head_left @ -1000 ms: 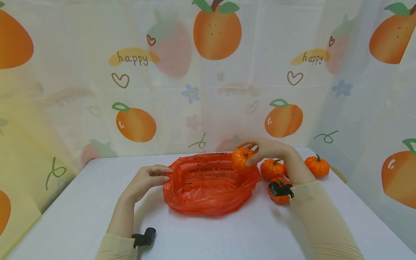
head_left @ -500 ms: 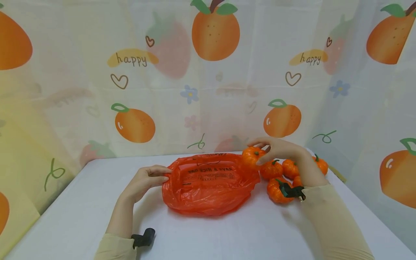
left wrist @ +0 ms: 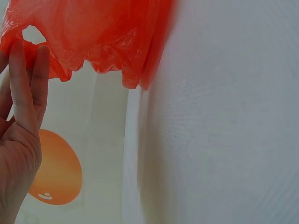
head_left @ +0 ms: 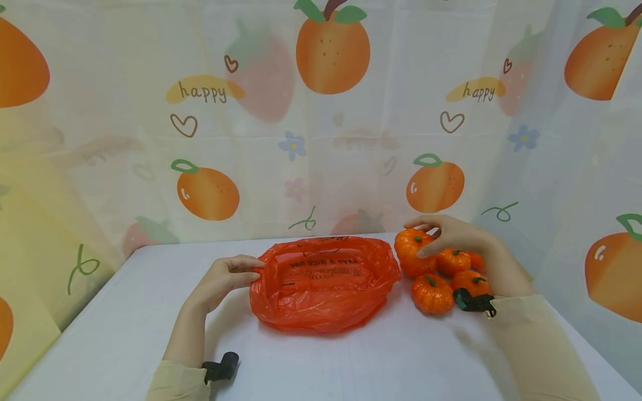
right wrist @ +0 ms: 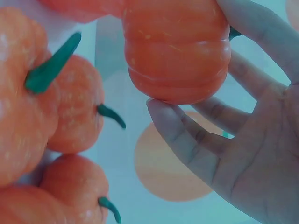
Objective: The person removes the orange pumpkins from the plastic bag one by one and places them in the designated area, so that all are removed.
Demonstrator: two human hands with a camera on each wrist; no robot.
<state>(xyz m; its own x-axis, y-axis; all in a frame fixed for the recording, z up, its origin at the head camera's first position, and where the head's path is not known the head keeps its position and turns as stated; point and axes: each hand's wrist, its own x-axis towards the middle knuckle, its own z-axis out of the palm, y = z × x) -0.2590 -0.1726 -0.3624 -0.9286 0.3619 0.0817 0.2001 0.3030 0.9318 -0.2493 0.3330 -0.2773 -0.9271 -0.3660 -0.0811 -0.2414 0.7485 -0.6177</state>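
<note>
A red plastic bag [head_left: 321, 314] lies spread with its mouth facing up in the middle of the table. My left hand [head_left: 219, 280] pinches the bag's left rim between fingers and thumb; in the left wrist view the crinkled bag [left wrist: 93, 35] hangs from the fingertips. To the right of the bag, my right hand [head_left: 460, 234] holds a small orange pumpkin [head_left: 406, 243] with a green stem. The right wrist view shows this pumpkin [right wrist: 177, 56] between thumb and fingers, above the table among others. Whether it touches the pumpkin beneath cannot be told.
Several more small pumpkins [head_left: 432, 295] cluster right of the bag, partly hidden by the right forearm. A white cloth covers the table [head_left: 351, 362]. A fruit-patterned curtain [head_left: 351, 184] hangs close behind the table's back edge.
My right hand has moved right with the pumpkin, from over the bag's right rim to the pumpkin cluster. The left hand and bag have stayed put.
</note>
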